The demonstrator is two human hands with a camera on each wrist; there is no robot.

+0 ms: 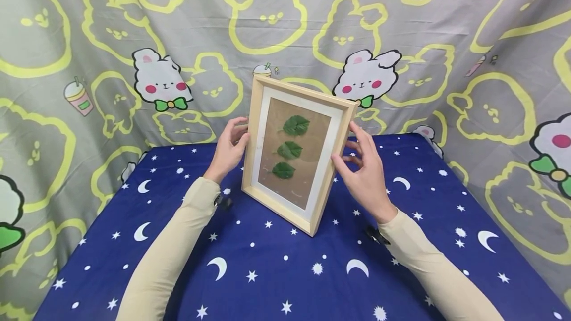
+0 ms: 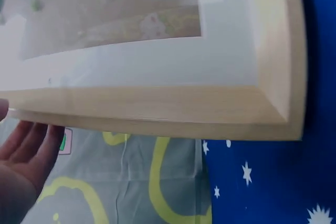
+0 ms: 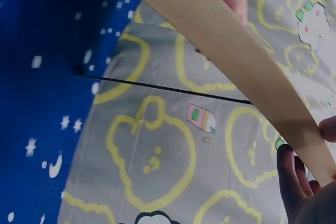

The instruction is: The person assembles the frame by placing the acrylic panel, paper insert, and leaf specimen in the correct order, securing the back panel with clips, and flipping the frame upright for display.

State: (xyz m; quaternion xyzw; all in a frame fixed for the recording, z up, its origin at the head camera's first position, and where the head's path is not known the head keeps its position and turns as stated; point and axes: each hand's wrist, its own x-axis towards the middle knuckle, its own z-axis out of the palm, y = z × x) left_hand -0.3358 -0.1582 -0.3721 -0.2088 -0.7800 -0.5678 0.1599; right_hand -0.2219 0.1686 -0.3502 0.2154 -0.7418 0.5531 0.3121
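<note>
A light wooden picture frame (image 1: 276, 208) stands tilted back on the blue cloth, turned slightly to one side. Behind its clear front, a white mat (image 1: 317, 162) surrounds a brown sheet (image 1: 272, 133) with three green leaves (image 1: 290, 150) in a column. My left hand (image 1: 228, 148) grips the left side rail, thumb towards the front and fingers behind, as the left wrist view also shows. On the opposite rail, my right hand (image 1: 367, 175) holds the edge between thumb and fingers. A thin black line (image 3: 168, 89) runs from behind the frame down to the cloth in the right wrist view.
Dark blue cloth (image 1: 252, 261) with white moons and stars covers the table. Grey curtains (image 1: 276, 38) with yellow outlined bears and white rabbits hang behind and at both sides. Beige sleeves (image 1: 156, 256) and small black wrist devices (image 1: 376, 235) are on both arms.
</note>
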